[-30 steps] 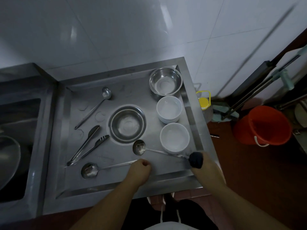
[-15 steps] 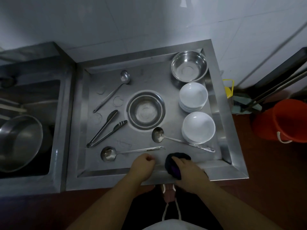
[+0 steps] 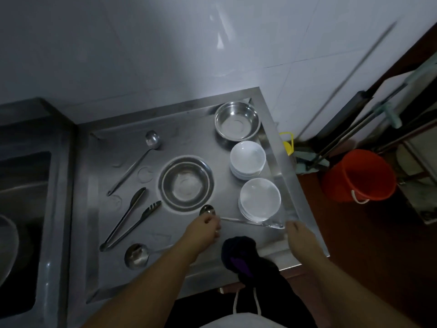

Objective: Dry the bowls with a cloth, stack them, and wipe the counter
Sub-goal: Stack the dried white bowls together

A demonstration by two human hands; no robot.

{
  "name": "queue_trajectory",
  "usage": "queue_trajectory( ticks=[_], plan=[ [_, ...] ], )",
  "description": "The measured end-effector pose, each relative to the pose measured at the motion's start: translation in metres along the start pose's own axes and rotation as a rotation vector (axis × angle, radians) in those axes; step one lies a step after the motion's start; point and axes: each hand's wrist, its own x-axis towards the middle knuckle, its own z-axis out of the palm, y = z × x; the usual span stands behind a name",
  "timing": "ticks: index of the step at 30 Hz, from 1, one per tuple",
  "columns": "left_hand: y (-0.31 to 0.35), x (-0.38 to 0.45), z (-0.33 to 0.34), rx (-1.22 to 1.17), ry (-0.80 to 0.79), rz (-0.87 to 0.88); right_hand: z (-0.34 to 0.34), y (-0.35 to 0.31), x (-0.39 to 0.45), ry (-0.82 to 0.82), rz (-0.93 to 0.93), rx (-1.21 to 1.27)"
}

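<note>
On the steel counter (image 3: 189, 136) a steel bowl (image 3: 237, 120) stands at the back right and another steel bowl (image 3: 186, 183) in the middle. Two stacks of white bowls (image 3: 247, 159) (image 3: 260, 198) line the right side. A dark cloth (image 3: 236, 252) lies bunched on the counter's front edge, with no hand on it. My left hand (image 3: 203, 233) is curled over the neck of a long spoon (image 3: 250, 221) that lies in front of the near white stack. My right hand (image 3: 299, 237) rests at the counter's right front corner, fingertips by the spoon's handle end, holding nothing.
Tongs (image 3: 132, 218), a ladle (image 3: 137, 166) and another spoon (image 3: 137, 255) lie on the counter's left half. A sink (image 3: 23, 209) with a steel basin is further left. An orange bucket (image 3: 359, 176), mop handles and a yellow item (image 3: 287, 144) stand on the floor to the right.
My right hand let go of the cloth, which now lies on the front edge, and moved right to the spoon's handle end. My left hand moved up from the lower spoon to the upper spoon's neck.
</note>
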Motion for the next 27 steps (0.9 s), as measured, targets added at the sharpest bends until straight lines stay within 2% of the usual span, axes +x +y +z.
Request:
queue_trajectory(
  ticks=[2, 6, 13, 16, 21, 27],
  plan=[
    [0.011, 0.007, 0.013, -0.082, -0.017, 0.006, -0.015, -0.023, 0.012, -0.04, 0.064, 0.295],
    [0.024, 0.022, 0.042, -0.192, -0.015, -0.037, -0.03, -0.065, 0.03, -0.15, 0.102, 0.619],
    [0.029, 0.038, 0.106, -0.443, 0.096, -0.125, -0.031, -0.072, 0.058, -0.416, 0.231, 0.78],
    [0.032, 0.038, 0.121, -0.553, 0.134, -0.165, -0.025, -0.062, 0.066, -0.485, 0.201, 0.755],
    [0.032, 0.04, 0.127, -0.636, 0.135, -0.162, -0.021, -0.058, 0.073, -0.505, 0.177, 0.754],
    [0.04, 0.032, 0.13, -0.63, 0.157, -0.114, -0.023, -0.057, 0.065, -0.451, 0.177, 0.805]
  ],
)
